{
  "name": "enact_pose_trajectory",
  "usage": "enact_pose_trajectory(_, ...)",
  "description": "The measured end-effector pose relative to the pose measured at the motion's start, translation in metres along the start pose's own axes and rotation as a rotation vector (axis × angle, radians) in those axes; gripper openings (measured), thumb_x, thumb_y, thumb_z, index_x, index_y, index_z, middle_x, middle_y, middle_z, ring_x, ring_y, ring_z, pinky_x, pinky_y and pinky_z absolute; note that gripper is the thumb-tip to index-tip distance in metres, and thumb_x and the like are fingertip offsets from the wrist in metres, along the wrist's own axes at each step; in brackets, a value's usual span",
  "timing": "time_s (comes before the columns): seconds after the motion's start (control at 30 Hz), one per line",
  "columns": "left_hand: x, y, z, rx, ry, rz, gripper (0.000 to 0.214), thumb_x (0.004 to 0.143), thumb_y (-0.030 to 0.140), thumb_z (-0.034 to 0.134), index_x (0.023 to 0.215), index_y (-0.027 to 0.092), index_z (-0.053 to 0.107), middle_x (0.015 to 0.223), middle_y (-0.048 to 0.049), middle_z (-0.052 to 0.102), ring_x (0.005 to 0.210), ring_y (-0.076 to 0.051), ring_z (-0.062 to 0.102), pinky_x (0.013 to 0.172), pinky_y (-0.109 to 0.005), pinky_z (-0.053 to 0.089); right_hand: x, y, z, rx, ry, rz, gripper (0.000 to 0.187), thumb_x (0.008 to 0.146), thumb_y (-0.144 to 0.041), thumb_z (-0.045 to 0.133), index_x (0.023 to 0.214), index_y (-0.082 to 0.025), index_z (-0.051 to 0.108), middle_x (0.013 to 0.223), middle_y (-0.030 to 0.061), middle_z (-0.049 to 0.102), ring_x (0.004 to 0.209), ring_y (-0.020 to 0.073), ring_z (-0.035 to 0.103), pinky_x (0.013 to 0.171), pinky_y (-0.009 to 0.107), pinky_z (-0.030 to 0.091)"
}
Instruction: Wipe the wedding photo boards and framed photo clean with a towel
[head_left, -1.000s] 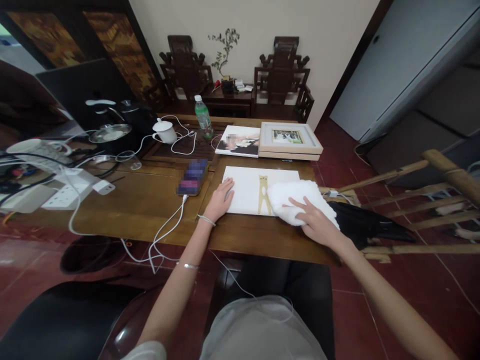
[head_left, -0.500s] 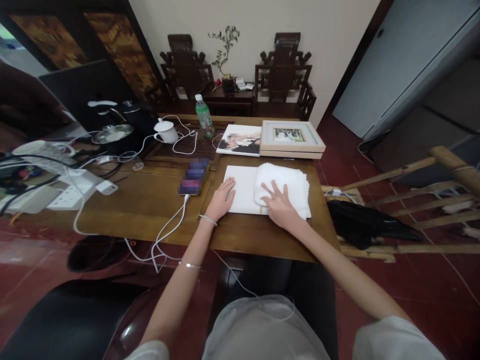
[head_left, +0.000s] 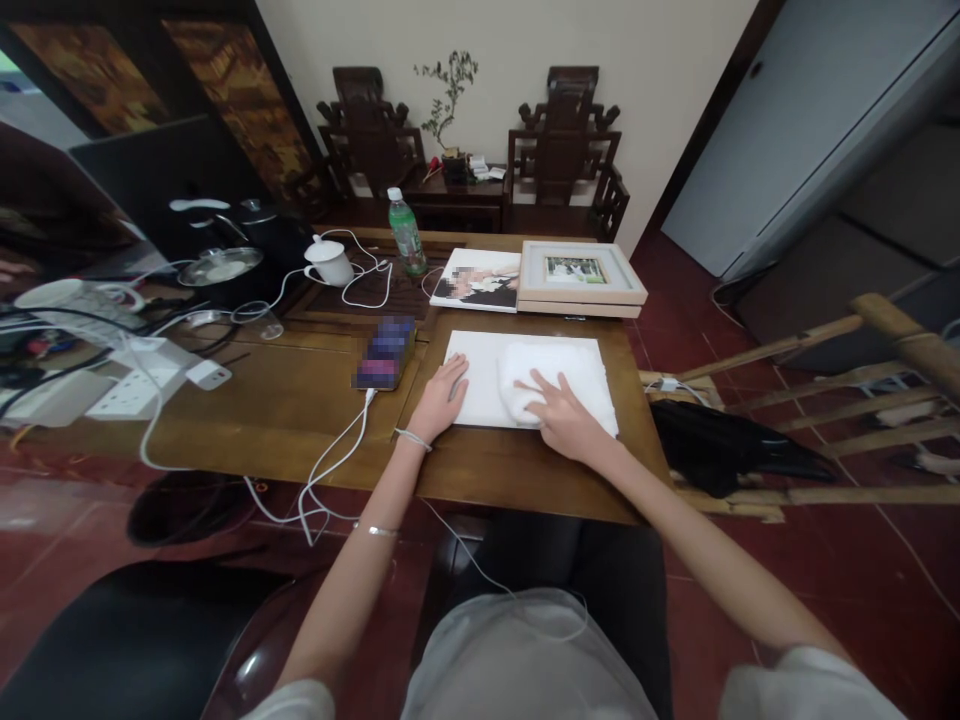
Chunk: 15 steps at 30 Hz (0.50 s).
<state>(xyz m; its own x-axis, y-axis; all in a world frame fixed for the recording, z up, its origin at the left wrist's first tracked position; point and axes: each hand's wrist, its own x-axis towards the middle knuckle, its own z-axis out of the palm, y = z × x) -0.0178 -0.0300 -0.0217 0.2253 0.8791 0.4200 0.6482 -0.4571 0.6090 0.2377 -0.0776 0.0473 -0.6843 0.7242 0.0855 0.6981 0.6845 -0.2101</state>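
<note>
A flat white board (head_left: 476, 385) lies on the wooden table (head_left: 510, 470) in front of me. My left hand (head_left: 442, 393) rests flat on its left edge, fingers stretched out and together, holding nothing. On the right part of the board lies a folded white cloth (head_left: 581, 380). My right hand (head_left: 562, 415) presses down on this cloth from above with spread fingers. The cloth hides much of the board's right half.
Behind the board lie a photo print (head_left: 480, 280) and a light wooden picture frame (head_left: 585, 278). A phone (head_left: 385, 353) on a charging cable lies to the left. Farther off stand a green bottle (head_left: 406, 235), a lidded white cup (head_left: 330, 262) and power strips (head_left: 139, 380).
My right hand and the cloth have slid a little to the left over the board, baring its upper right corner. The left hand stays in place.
</note>
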Motion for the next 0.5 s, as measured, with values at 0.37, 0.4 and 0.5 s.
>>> enact_pose_trajectory(0.37,0.000,0.000,0.001,-0.004,0.001,0.000,0.038,0.091,0.026,0.044,0.125,0.016,0.058,0.137,-0.0126,0.054,0.134,-0.026,0.044,0.113,-0.049,0.033,0.051,0.007,0.007,-0.147,0.016,0.146,0.049,0.072,0.001,0.043,0.116,-0.011,0.062,0.149,0.0155,0.039,0.141,0.0397,0.019,0.104,0.073,0.020)
enact_pose_trajectory(0.4,0.000,0.000,0.001,-0.003,0.001,0.001,0.038,0.091,0.026,0.044,0.125,0.015,0.058,0.137,-0.0127,0.054,0.134,-0.026,0.043,0.113,-0.049,0.033,0.045,0.001,0.010,-0.154,0.010,0.143,0.048,0.073,0.001,0.043,0.114,-0.012,0.062,0.150,0.0152,0.038,0.141,0.0402,0.019,0.104,0.074,0.019)
enact_pose_trajectory(0.5,0.000,0.000,0.001,-0.002,-0.007,0.002,0.039,0.091,0.026,0.044,0.125,0.015,0.058,0.138,-0.0133,0.054,0.134,-0.027,0.043,0.113,-0.050,0.033,0.019,-0.022,0.014,-0.168,0.017,0.104,0.045,0.075,0.001,0.042,0.110,-0.014,0.066,0.150,0.0139,0.038,0.142,0.0397,0.019,0.106,0.074,0.016)
